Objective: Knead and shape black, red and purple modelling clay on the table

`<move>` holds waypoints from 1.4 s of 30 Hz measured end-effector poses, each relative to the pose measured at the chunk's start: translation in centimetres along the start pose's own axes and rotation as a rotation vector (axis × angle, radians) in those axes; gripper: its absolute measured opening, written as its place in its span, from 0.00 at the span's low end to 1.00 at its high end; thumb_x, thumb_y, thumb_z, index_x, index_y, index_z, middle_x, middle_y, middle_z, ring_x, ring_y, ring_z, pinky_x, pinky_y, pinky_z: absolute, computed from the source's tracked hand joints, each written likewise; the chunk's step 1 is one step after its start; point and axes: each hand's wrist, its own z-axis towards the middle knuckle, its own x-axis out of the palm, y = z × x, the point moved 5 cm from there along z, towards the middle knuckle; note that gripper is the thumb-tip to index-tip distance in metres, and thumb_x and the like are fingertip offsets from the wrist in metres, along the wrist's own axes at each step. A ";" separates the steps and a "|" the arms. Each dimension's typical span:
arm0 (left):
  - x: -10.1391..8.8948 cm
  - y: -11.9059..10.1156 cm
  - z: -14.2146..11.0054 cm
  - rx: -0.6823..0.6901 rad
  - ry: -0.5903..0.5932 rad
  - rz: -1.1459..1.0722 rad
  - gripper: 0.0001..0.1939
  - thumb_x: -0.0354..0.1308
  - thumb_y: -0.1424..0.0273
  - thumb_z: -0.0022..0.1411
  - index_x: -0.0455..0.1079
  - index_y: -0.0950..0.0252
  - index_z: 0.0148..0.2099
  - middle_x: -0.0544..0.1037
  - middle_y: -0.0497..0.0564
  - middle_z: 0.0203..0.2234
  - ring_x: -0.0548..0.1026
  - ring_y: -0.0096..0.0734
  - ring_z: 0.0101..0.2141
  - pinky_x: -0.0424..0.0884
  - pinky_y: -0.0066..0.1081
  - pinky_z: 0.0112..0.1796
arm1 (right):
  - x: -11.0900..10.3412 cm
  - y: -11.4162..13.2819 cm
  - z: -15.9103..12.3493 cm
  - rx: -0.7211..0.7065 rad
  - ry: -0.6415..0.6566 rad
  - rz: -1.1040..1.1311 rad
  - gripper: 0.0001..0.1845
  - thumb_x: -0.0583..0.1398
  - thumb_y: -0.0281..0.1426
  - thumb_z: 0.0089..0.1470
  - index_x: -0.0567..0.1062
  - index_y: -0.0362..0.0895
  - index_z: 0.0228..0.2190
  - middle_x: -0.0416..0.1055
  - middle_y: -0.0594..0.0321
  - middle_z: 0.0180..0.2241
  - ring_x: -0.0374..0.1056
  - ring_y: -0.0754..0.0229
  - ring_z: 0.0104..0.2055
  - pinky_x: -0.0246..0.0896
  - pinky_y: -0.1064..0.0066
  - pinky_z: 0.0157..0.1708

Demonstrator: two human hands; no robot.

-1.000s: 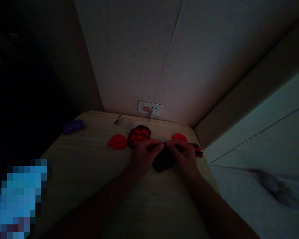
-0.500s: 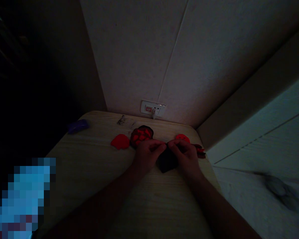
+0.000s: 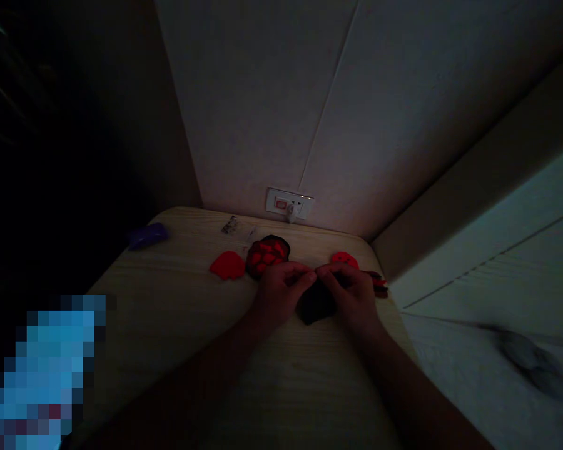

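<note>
In the dim head view, a soft-looking flat black piece (image 3: 315, 304) lies on the wooden table between my hands. My left hand (image 3: 281, 292) is closed, its thumb and forefinger pinching at the far edge of that piece. From the other side my right hand (image 3: 353, 295) pinches the same edge, the two sets of fingertips almost touching. What exactly sits between the fingertips is too dark to make out. Just beyond my left hand is a round black piece with red patches (image 3: 267, 255). A red disc (image 3: 344, 259) is partly hidden behind my right hand.
Left of the patterned round lies a red scalloped piece (image 3: 228, 265). Red and black strips (image 3: 379, 284) lie near the table's right edge. A purple packet (image 3: 147, 235) rests at the left edge. A wall socket (image 3: 289, 205) with a plug is behind the wooden table (image 3: 192, 300).
Hardly anything differs. Both hands stay pinched at the black piece's far edge, with the fingertips slightly closer together.
</note>
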 end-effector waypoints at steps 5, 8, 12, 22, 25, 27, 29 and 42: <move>-0.1 0.1 0.1 -0.003 0.001 -0.034 0.10 0.67 0.65 0.55 0.79 0.67 0.34 0.84 0.53 0.29 0.80 0.34 0.32 0.72 0.30 0.35 | -0.1 -0.1 0.0 -0.014 -0.020 0.000 0.10 0.69 0.40 0.53 0.84 0.48 0.34 0.80 0.63 0.29 0.73 0.60 0.31 0.66 0.70 0.31; -0.3 -0.2 0.0 0.025 -0.019 0.012 0.09 0.67 0.65 0.55 0.80 0.67 0.34 0.84 0.53 0.29 0.80 0.35 0.32 0.72 0.30 0.35 | -0.1 -0.2 0.1 -0.002 -0.026 0.005 0.09 0.69 0.40 0.52 0.85 0.48 0.33 0.81 0.62 0.30 0.73 0.59 0.31 0.67 0.69 0.32; -0.5 -0.2 0.1 0.018 -0.048 0.000 0.09 0.68 0.65 0.54 0.80 0.66 0.34 0.84 0.53 0.30 0.80 0.36 0.33 0.74 0.32 0.37 | -0.1 -0.4 0.1 0.033 -0.035 0.048 0.09 0.70 0.40 0.51 0.85 0.48 0.30 0.82 0.61 0.29 0.74 0.58 0.30 0.67 0.68 0.31; -0.3 0.3 0.4 -0.012 -0.051 -0.059 0.12 0.68 0.64 0.54 0.79 0.67 0.38 0.84 0.54 0.33 0.81 0.36 0.35 0.74 0.32 0.39 | -0.3 -1.1 0.2 0.104 -0.047 0.109 0.10 0.71 0.41 0.49 0.85 0.47 0.28 0.79 0.63 0.25 0.70 0.62 0.25 0.63 0.72 0.26; -0.3 -0.1 0.2 0.009 -0.043 -0.029 0.11 0.68 0.65 0.54 0.80 0.67 0.38 0.84 0.54 0.33 0.81 0.37 0.35 0.74 0.33 0.40 | -0.1 -1.0 0.1 0.102 -0.041 0.124 0.10 0.71 0.41 0.49 0.86 0.48 0.31 0.81 0.62 0.27 0.72 0.61 0.28 0.65 0.72 0.29; -0.5 -0.3 0.2 0.025 -0.071 -0.012 0.10 0.68 0.65 0.55 0.80 0.67 0.36 0.84 0.53 0.31 0.81 0.36 0.35 0.74 0.32 0.39 | -0.2 -1.1 0.2 0.099 -0.056 0.129 0.10 0.71 0.41 0.50 0.85 0.48 0.31 0.81 0.63 0.28 0.72 0.61 0.29 0.65 0.72 0.29; -0.7 -0.4 0.2 0.016 -0.096 -0.007 0.10 0.68 0.64 0.55 0.80 0.66 0.36 0.84 0.52 0.30 0.80 0.36 0.34 0.74 0.32 0.39 | -0.4 -1.2 0.3 0.083 -0.067 0.117 0.10 0.71 0.41 0.49 0.85 0.47 0.29 0.80 0.63 0.27 0.72 0.61 0.28 0.65 0.72 0.28; -0.8 -0.5 0.2 0.026 -0.119 -0.023 0.09 0.68 0.64 0.54 0.80 0.65 0.35 0.83 0.51 0.30 0.80 0.36 0.34 0.74 0.32 0.38 | -0.2 -0.8 0.3 0.048 -0.029 0.058 0.11 0.70 0.41 0.50 0.86 0.47 0.31 0.81 0.61 0.27 0.73 0.58 0.28 0.68 0.68 0.29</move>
